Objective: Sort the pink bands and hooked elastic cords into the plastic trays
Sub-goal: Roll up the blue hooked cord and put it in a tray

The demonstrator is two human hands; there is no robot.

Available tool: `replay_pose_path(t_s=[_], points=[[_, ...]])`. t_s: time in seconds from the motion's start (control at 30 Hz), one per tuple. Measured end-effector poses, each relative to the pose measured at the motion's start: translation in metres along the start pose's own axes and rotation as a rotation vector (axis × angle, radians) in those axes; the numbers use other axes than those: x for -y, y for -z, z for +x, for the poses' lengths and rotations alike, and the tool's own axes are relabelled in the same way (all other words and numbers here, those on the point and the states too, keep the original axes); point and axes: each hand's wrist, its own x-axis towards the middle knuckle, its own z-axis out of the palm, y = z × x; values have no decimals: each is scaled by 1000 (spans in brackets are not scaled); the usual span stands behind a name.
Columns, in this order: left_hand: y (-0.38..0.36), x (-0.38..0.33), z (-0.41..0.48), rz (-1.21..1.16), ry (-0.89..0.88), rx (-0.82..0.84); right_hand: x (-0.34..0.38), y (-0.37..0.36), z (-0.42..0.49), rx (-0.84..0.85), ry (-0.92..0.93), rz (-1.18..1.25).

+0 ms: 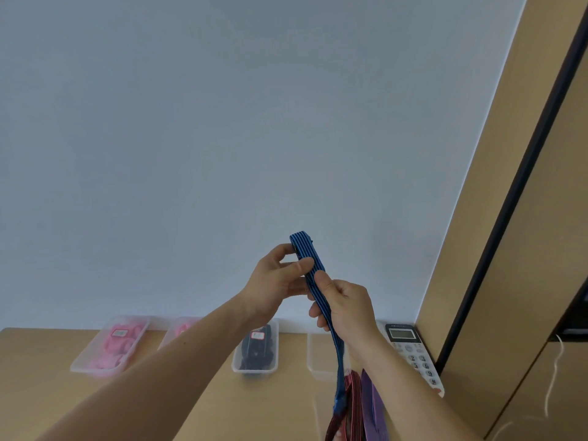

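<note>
The left hand (270,286) and right hand (350,308) are holding the blue striped cord (311,254) up above the desk (47,393). The left fingers (300,265) are pinching its folded top. The right fingers (322,281) are gripping it just below, and its end is hanging down.

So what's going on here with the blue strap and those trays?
A person holds a blue striped elastic cord up with both hands: the left hand pinches its folded top, the right hand grips lower down. It is not in a tray yet. On the table, two trays hold pink bands, one holds dark cords, one clear tray looks empty. A red cord and a purple cord lie below the right arm.
</note>
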Motion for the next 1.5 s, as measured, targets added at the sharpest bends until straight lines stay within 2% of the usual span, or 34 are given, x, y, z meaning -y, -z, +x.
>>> replay_pose_path(t_s=[0.13, 0.27, 0.47, 0.63, 0.87, 0.97, 1.07, 1.17, 1.23, 1.3, 1.37, 1.43, 1.47, 1.5], points=[[-1, -2, 0, 56, -81, 29, 2, 3, 1, -40, -18, -19], [2, -6, -1, 130, -102, 54, 5, 10, -1, -8, -53, 8], [6, 2, 1, 5, 15, -34, 13, 7, -1, -21, 1, -32], [10, 4, 0, 190, -38, -20, 10, 3, -1, 17, -4, -30], [18, 11, -4, 825, -404, 65, 17, 4, 2, 120, -222, 107], [25, 17, -4, 1177, -684, 34, 20, 8, 8, 147, -249, 120], [26, 18, -2, 1306, -853, 8, 20, 7, 10, 139, -227, 167], [28, 17, 3, 1380, -926, -30, 17, 3, 11, 117, -203, 242], [30, 18, 5, 1327, -888, 0, 15, 1, 11, 89, -180, 272], [28, 18, 4, 1147, -734, 16, 13, -1, 12, 62, -139, 301], [21, 19, 4, 802, -422, -8, 12, 0, 13, 56, -77, 285], [15, 15, 8, 305, -56, -52, 10, -1, 14, 62, 0, 246], [13, 11, 11, 96, 83, -36, 8, -2, 14, 62, 34, 206], [10, 7, 13, -11, 157, -6, 6, -3, 14, 62, 64, 152]])
